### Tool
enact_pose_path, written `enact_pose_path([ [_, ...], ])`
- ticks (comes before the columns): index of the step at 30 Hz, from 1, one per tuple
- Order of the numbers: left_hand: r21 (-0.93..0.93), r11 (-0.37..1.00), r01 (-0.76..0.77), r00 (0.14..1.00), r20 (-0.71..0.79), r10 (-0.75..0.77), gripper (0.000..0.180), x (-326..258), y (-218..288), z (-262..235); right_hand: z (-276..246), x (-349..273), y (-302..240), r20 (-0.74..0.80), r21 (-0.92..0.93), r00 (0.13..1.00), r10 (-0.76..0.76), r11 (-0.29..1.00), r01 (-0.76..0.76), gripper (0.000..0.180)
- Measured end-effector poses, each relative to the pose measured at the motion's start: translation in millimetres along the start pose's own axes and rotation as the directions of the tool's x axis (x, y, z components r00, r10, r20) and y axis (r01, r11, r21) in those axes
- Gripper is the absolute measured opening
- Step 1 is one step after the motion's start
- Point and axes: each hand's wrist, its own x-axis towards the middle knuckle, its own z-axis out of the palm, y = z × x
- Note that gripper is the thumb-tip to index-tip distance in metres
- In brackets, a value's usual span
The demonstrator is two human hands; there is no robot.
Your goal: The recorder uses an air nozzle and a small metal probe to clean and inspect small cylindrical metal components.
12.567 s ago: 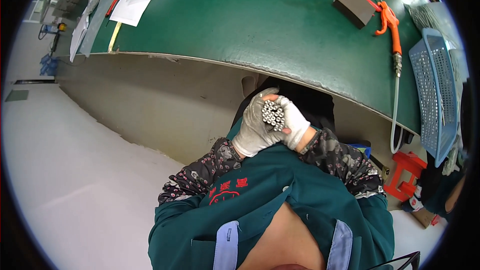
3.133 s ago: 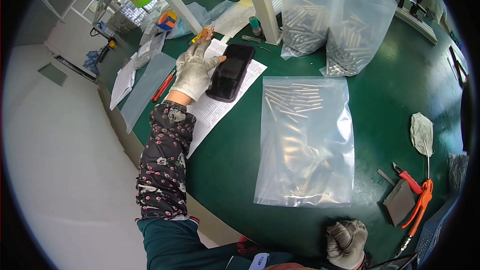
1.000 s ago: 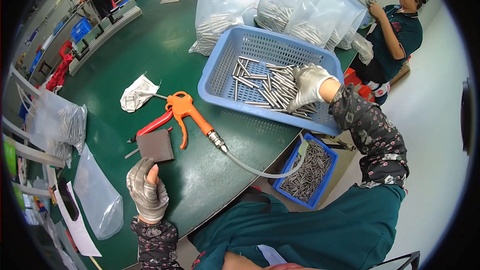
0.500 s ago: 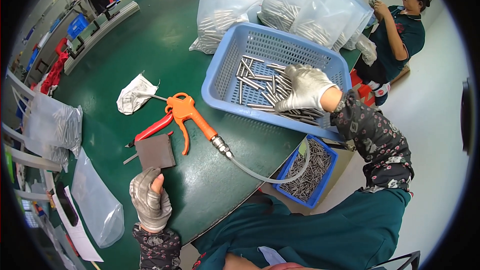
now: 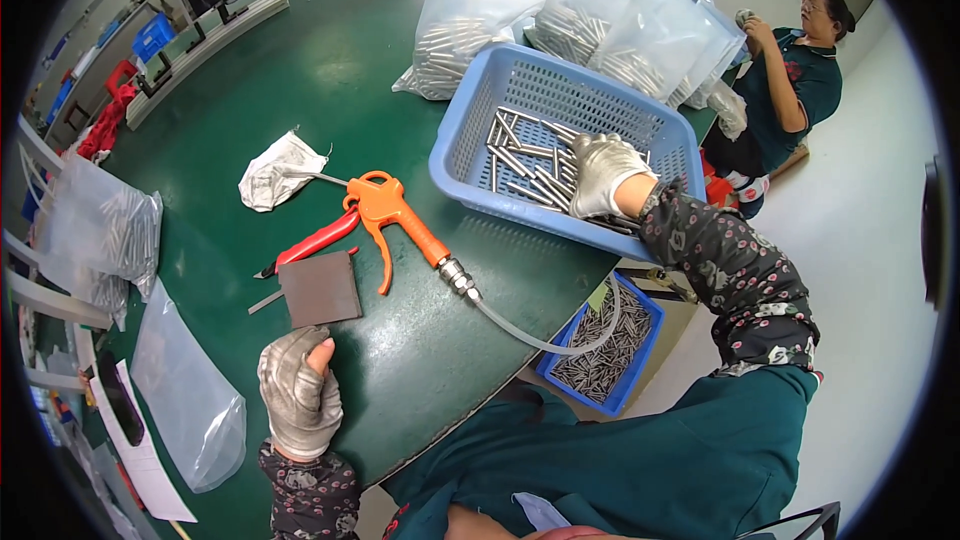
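My right hand (image 5: 604,176), in a pale glove with bare fingertips, reaches into a blue perforated basket (image 5: 466,195). Its fingers curl down into the loose metal pins (image 5: 545,183), and their tips are hidden among them. Near the table's front edge rests my left hand (image 5: 301,392), gloved the same way. Its fingers are folded in and the bare thumb presses against them; whatever they may hold is hidden. Just beyond it lies a brown square block (image 5: 320,290). An orange air blow gun (image 5: 392,215) with a clear hose lies between this block and the basket.
Red-handled pliers (image 5: 318,240) and a white cloth (image 5: 280,172) lie left of the blow gun. Clear bags of pins (image 5: 455,40) stand behind the basket. Below the table edge sits a blue bin of small metal parts (image 5: 610,350). A co-worker (image 5: 800,70) is at far right.
The view has shifted slightly, so the basket sits a little further right. My right hand has drawn its thumb in and curled more tightly over the pins. My left hand keeps its pose.
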Motion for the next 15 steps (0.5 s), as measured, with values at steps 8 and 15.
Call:
enact_pose_path([
  [8, -0.045, 0.999, -0.014, 1.000, 0.005, 0.014, 0.038, 1, 1, 0, 1, -4, -4, -0.050, -0.057, 0.998, -0.042, 0.998, 0.039, 0.052],
  [15, -0.059, 0.998, -0.020, 1.000, -0.018, 0.019, 0.042, 0, -2, 0, 4, 3, 11, -0.178, -0.063, 0.963, -0.202, 0.979, 0.194, 0.038],
])
